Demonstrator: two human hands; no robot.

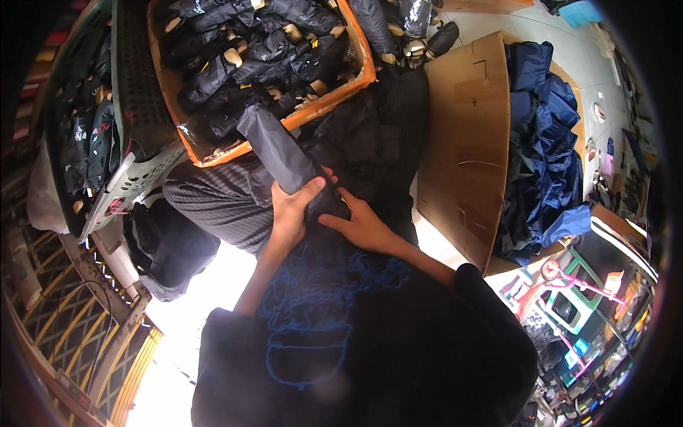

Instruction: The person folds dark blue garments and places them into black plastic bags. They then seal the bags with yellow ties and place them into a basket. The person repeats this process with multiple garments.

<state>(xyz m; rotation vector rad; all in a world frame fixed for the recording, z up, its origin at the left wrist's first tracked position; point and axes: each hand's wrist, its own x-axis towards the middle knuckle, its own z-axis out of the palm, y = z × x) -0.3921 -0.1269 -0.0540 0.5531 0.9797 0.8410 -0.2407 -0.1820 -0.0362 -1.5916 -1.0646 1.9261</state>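
The left hand (293, 205) and right hand (361, 226) curl snugly around a long dark-grey fabric-covered cylinder's (277, 151) near half, probably to steady it

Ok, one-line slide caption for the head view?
Left hand and right hand grip a dark tubular bundle near an orange-rimmed box of similar bundles.

Here we are in a small workshop or packing corner, by the look of it! Stock in bulk: at eleven o'clock an orange-rimmed box (363, 50) crammed with dark wrapped bundles (277, 53), at ten a plastic basket (135, 171) of more, at two a cardboard box (459, 142) heaped with blue fabric (537, 142). Lattice gate (78, 299) at eight, tiled floor (473, 27) at one!
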